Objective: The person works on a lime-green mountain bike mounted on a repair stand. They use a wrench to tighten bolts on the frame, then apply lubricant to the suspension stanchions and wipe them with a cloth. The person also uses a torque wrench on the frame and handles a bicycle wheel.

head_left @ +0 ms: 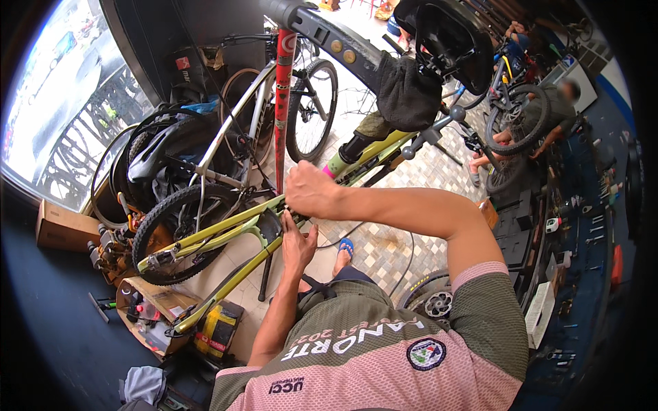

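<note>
A yellow-green bicycle frame (226, 231) without its rear wheel stretches across the space before me, held up at the work stand. My right hand (312, 190) is closed in a fist over the frame's middle joint; whatever lies inside the fist is hidden. Just below it, my left hand (298, 245) reaches up with its fingertips at the same joint. Its index finger is stretched out and its thumb stands apart. The frame's two rear arms run toward the lower left, past my left hand.
The stand's red post (282, 109) rises behind the frame, with a black saddle (445, 41) at upper right. A silver bicycle (233, 123) leans behind. Cardboard boxes (65, 233) stand at left. Tools hang on the right wall (582, 274). Another person (552, 109) sits by a bicycle.
</note>
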Motion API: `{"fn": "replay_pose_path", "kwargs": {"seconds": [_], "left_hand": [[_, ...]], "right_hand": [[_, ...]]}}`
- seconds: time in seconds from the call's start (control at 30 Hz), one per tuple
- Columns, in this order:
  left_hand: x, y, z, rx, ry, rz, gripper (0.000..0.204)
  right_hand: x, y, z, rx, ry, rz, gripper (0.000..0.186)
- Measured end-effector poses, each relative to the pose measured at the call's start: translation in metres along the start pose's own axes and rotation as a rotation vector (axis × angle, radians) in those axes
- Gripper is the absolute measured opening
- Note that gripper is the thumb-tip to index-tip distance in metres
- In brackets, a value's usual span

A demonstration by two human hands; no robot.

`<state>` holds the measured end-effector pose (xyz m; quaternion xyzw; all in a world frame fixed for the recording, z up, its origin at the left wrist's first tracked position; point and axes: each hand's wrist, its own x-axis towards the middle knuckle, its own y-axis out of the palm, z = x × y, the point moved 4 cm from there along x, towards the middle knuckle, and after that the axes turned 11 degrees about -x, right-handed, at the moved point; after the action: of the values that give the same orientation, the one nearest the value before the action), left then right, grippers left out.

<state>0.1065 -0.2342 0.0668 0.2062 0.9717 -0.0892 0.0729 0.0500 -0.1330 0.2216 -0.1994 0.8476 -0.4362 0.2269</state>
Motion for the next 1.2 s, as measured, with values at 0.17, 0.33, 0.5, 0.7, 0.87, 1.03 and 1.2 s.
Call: {"fn": "replay_pose_path", "kwargs": {"seconds": [0.17,0.33,0.5,0.7,0.87,1.03,1.2], "left_hand": [[0.005,0.002,0.018,0.338,0.185,-0.06,0.098],[0.0,0.001,0.015,0.557,0.116,-0.022,0.099],[-0.003,-0.001,0.007,0.599,0.097,-0.001,0.101],[-0.002,-0.002,0.01,0.605,0.149,0.014,0.101],[0.002,0.0,0.014,0.492,0.025,0.007,0.098],[-0.011,-0.011,0.013,0.349,0.349,0.019,0.063],[-0.075,-0.074,-0.049,0.105,-0.056,0.558,0.049]], "right_hand": [[-0.011,0.026,-0.008,-0.102,-0.058,-0.159,0.02],[-0.017,0.021,-0.016,-0.087,-0.06,-0.22,0.02],[-0.025,0.026,-0.026,-0.129,0.035,-0.281,0.02],[-0.021,0.029,-0.02,-0.067,0.01,-0.285,0.018],[-0.002,0.017,-0.001,0.13,0.007,-0.197,0.015],[0.021,-0.033,0.036,0.276,-0.07,-0.309,0.013],[0.024,-0.044,0.035,0.395,0.078,-0.405,0.012]]}}
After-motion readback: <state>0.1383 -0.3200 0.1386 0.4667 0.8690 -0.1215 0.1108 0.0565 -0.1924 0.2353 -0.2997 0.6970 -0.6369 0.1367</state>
